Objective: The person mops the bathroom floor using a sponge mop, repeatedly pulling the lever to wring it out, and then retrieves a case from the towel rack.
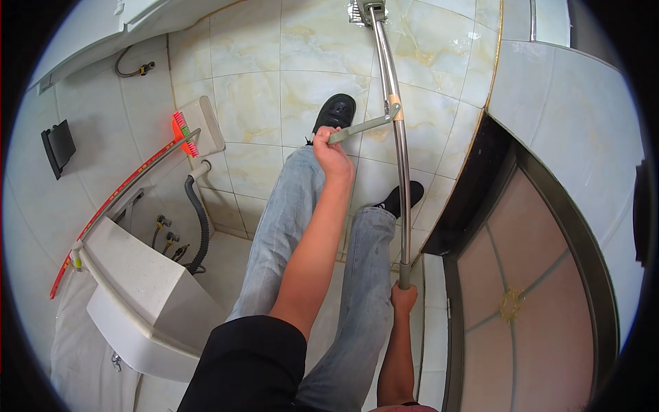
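A long metal-tube mop (402, 172) runs from near my right leg to the far floor, and its head (368, 11) is partly cut off by the top edge of the view. My left hand (333, 150) is closed around the end of the grey lever (362, 128) hinged to the tube, and the lever sticks out to the left. Lower down, my right hand (403, 299) grips the grey end of the mop handle. The floor around the mop head looks wet. My black shoes (336, 113) stand on the tiles left of the tube.
At left, a white washbasin (147, 295) stands with a black drain hose (203, 220) behind it. A red-handled broom (180, 130) and a grey-handled flat mop (209, 123) lean there. A dark-framed door (522, 302) is at right. A black wall fitting (58, 147) is at far left.
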Demonstrator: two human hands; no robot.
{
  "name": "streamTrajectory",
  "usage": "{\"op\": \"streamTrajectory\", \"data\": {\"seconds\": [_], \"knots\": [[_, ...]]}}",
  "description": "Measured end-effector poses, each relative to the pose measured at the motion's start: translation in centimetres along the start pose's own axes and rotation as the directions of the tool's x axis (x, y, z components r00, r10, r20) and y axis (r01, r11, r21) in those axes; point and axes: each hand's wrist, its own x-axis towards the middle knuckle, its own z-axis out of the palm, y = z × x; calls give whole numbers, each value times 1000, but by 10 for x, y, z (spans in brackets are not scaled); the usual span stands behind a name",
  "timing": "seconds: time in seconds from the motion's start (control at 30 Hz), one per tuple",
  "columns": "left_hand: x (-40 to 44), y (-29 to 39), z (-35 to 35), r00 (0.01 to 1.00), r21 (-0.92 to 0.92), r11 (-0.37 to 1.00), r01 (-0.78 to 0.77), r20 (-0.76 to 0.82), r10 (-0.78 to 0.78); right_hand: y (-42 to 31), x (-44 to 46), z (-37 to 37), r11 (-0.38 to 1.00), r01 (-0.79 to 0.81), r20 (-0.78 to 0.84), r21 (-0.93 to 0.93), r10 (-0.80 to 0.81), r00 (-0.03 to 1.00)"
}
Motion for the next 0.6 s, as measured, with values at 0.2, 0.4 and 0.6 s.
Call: {"op": "streamTrajectory", "data": {"seconds": [0.2,0.4,0.6], "knots": [[-25,-4,-7,1000,51,999,-7,3,7,-1,-6,-6,1000,8,-10,9,-8,1000],[-29,-5,-5,1000,85,996,15,-8,-14,-6,-18,-21,1000,-22,-32,-8,21,999],[-21,-5,-5,999,44,998,54,-13,-53,-8,-25,-37,999,-40,-32,-32,39,999]]}}
